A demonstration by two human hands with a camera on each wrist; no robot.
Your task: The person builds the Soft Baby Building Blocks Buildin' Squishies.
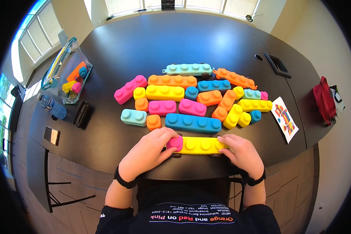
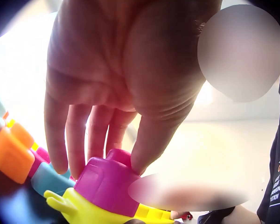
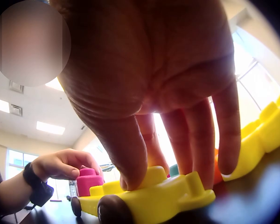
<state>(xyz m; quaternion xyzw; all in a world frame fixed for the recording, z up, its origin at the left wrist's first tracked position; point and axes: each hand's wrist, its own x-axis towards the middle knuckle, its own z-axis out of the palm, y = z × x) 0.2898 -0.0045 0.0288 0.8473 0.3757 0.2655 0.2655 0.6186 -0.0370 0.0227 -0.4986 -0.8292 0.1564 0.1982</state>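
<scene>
A yellow wheeled base lies near the table's front edge, with a pink one-stud block on its left end. The left hand pinches that pink block between thumb and fingers. At the base's right end, the right hand grips the yellow base, thumb on the near side and fingers on the far side. Dark wheels show below it. Just beyond lies a long blue block.
Many coloured blocks and two wheeled bases, light teal and orange, lie beyond. Left are a clear bag, bottle, dark case and phone. Right are a printed card and red bag.
</scene>
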